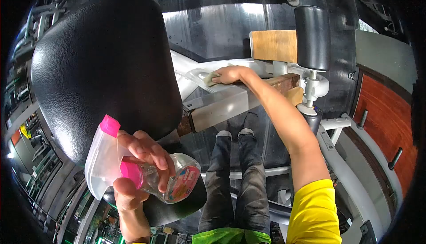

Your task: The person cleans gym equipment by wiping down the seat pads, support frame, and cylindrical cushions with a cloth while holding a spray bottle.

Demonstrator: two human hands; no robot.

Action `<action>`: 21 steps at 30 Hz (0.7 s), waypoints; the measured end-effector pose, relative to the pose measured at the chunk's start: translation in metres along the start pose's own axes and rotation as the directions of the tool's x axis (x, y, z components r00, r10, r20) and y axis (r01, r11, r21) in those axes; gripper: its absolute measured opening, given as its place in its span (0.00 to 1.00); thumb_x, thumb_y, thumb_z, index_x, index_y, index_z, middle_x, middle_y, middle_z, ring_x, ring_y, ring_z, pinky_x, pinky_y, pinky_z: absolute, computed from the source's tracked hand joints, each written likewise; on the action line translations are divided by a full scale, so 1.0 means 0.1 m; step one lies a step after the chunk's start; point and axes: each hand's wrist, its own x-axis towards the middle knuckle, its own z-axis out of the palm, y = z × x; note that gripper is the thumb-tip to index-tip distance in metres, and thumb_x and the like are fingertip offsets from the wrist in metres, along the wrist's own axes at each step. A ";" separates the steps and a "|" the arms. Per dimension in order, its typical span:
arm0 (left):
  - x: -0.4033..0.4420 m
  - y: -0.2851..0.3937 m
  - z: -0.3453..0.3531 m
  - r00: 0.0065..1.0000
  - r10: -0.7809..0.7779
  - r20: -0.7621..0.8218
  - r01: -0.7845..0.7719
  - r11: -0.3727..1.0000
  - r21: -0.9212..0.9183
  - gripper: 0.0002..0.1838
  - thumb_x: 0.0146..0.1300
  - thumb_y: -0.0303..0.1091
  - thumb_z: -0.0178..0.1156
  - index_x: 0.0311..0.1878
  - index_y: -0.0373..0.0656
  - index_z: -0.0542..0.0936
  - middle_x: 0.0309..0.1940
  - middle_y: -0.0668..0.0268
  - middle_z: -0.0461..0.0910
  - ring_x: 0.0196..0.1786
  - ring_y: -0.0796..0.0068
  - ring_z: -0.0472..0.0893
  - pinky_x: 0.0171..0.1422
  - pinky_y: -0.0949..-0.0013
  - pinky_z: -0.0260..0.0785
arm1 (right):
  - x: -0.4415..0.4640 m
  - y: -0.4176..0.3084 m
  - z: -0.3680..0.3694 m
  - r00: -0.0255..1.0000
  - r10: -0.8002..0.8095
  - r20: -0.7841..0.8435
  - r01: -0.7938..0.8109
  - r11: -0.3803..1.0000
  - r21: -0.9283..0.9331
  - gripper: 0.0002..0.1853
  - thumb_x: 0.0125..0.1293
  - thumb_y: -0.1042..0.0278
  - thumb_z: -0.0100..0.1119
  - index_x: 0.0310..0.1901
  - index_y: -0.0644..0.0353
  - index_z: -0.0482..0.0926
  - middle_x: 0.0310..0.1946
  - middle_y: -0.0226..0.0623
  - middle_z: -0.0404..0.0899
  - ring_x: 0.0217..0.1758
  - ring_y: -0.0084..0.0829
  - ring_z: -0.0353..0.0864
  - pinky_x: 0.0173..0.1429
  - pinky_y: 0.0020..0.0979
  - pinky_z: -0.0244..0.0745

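Observation:
My left hand (144, 160) is wrapped around the neck of a clear spray bottle (166, 182) with a white and pink trigger head and a pink label. The bottle is tilted, in front of a large black padded seat (111, 58). Farther off, my right hand (228, 74) presses a pale cloth (211, 79) against the white metal frame (186, 69) of a gym machine. Below that hand runs a light grey rectangular beam (219, 106). The fingers of my right hand are closed on the cloth, which is partly hidden.
A black roller pad (312, 38) and a wooden block (274, 46) stand right of my right hand. Beyond them is a reddish-brown panel (381, 142) with black pegs. A second black pad (177, 204) lies below the bottle. My legs (233, 177) are close to the beam.

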 end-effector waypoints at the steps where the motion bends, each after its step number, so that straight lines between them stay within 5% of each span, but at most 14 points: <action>1: -0.02 0.01 0.02 0.996 -0.034 -0.083 0.031 0.999 -0.040 0.30 0.57 0.57 0.62 0.48 0.43 0.64 0.36 0.59 0.72 0.17 0.76 0.73 0.35 0.68 0.72 | -0.07 -0.07 -0.08 0.998 0.033 0.061 -0.035 0.999 0.030 0.22 0.69 0.51 0.46 0.59 0.52 0.72 0.58 0.43 0.73 0.60 0.42 0.71 0.64 0.37 0.63; 5: -0.04 0.03 0.04 0.985 -0.081 -0.153 0.075 0.996 -0.046 0.33 0.54 0.59 0.64 0.48 0.42 0.64 0.36 0.58 0.72 0.18 0.76 0.73 0.35 0.69 0.73 | -0.46 -0.17 -0.22 0.988 0.003 0.157 -0.024 0.991 0.129 0.24 0.70 0.47 0.43 0.61 0.51 0.71 0.58 0.42 0.73 0.60 0.42 0.71 0.63 0.37 0.63; 9: -0.03 0.01 0.03 0.990 -0.065 -0.123 0.063 0.998 -0.025 0.34 0.55 0.61 0.62 0.49 0.42 0.63 0.36 0.58 0.71 0.19 0.76 0.73 0.34 0.69 0.72 | -1.06 -0.36 -0.36 0.988 0.139 0.061 -0.145 0.983 0.109 0.25 0.70 0.49 0.45 0.63 0.53 0.68 0.59 0.44 0.72 0.62 0.41 0.69 0.64 0.38 0.63; 12: -0.05 0.01 0.02 0.993 -0.069 -0.091 0.070 0.998 0.006 0.34 0.56 0.61 0.61 0.49 0.42 0.63 0.36 0.57 0.71 0.19 0.76 0.73 0.34 0.69 0.72 | -1.26 -0.38 -0.13 0.965 0.105 -0.240 -0.121 0.991 -0.052 0.20 0.69 0.52 0.46 0.56 0.55 0.73 0.47 0.49 0.78 0.52 0.50 0.75 0.55 0.45 0.69; 14: -0.05 0.00 0.02 0.997 -0.034 -0.075 0.038 0.998 0.054 0.33 0.58 0.61 0.58 0.50 0.41 0.63 0.36 0.57 0.71 0.19 0.76 0.74 0.34 0.69 0.72 | -1.48 -0.56 0.15 0.846 0.075 -0.528 -0.121 0.991 -0.052 0.15 0.68 0.58 0.50 0.49 0.57 0.76 0.43 0.46 0.79 0.47 0.51 0.77 0.52 0.47 0.71; 17: -0.03 0.00 0.01 1.000 -0.010 -0.018 0.011 0.998 0.058 0.31 0.60 0.60 0.57 0.50 0.41 0.63 0.37 0.57 0.71 0.19 0.76 0.74 0.35 0.69 0.72 | -1.59 -0.70 0.45 0.626 0.089 -0.775 -0.037 0.996 0.084 0.15 0.68 0.61 0.50 0.51 0.56 0.76 0.50 0.46 0.77 0.58 0.47 0.73 0.61 0.43 0.68; 19: -0.03 -0.01 0.01 1.000 -0.009 0.007 0.008 0.996 0.084 0.31 0.61 0.60 0.56 0.50 0.41 0.63 0.37 0.57 0.71 0.19 0.76 0.74 0.36 0.69 0.72 | -1.43 -0.76 0.67 0.544 0.117 -0.831 -0.089 0.993 0.082 0.16 0.68 0.60 0.50 0.52 0.58 0.76 0.53 0.46 0.76 0.64 0.44 0.68 0.64 0.41 0.65; 20: -0.02 -0.02 0.04 0.999 0.019 0.037 -0.023 0.994 0.111 0.29 0.62 0.59 0.54 0.51 0.43 0.64 0.37 0.61 0.70 0.17 0.77 0.72 0.35 0.69 0.69 | -1.39 -0.92 0.72 0.499 -0.053 -0.865 -0.061 0.994 -0.096 0.15 0.68 0.62 0.48 0.51 0.59 0.76 0.52 0.46 0.76 0.62 0.46 0.69 0.65 0.41 0.64; 21: 0.00 -0.03 0.07 0.996 0.048 0.074 -0.058 0.989 0.139 0.27 0.63 0.59 0.52 0.51 0.45 0.64 0.37 0.65 0.69 0.15 0.79 0.69 0.33 0.70 0.66 | -1.28 -1.04 0.71 0.646 0.046 -0.762 0.037 0.995 0.091 0.14 0.65 0.66 0.49 0.49 0.58 0.76 0.50 0.44 0.77 0.61 0.47 0.69 0.68 0.43 0.62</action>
